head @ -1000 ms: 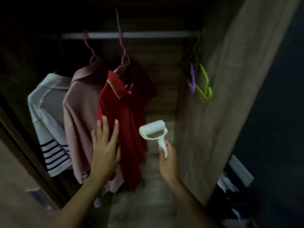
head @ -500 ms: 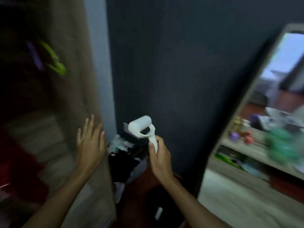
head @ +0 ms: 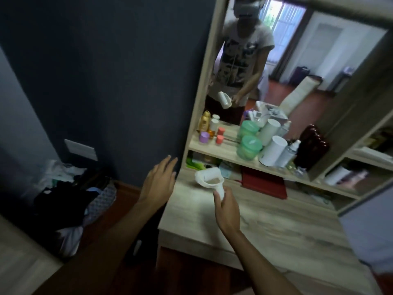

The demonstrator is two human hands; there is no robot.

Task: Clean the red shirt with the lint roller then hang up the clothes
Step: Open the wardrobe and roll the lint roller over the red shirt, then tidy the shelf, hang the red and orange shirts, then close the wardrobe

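Note:
My right hand (head: 226, 209) grips the handle of the white lint roller (head: 209, 178), holding it upright just above the light wooden dresser top (head: 244, 218). My left hand (head: 158, 184) hovers flat with its fingers spread and holds nothing, at the dresser's left edge, a short way left of the roller. The red shirt and the wardrobe are out of view.
A mirror (head: 297, 67) stands behind the dresser and reflects a person holding the roller. On its shelf sit a green tub (head: 248, 146), white cylinders (head: 273, 150), small bottles (head: 207, 124) and a dark red item (head: 312, 143). A heap of clothes (head: 70, 194) lies on the floor by the dark wall.
The view has swung right, from the wardrobe with the hanging red shirt to the dresser and mirror. Both hands came along; the right one still holds the roller, now over the dresser top.

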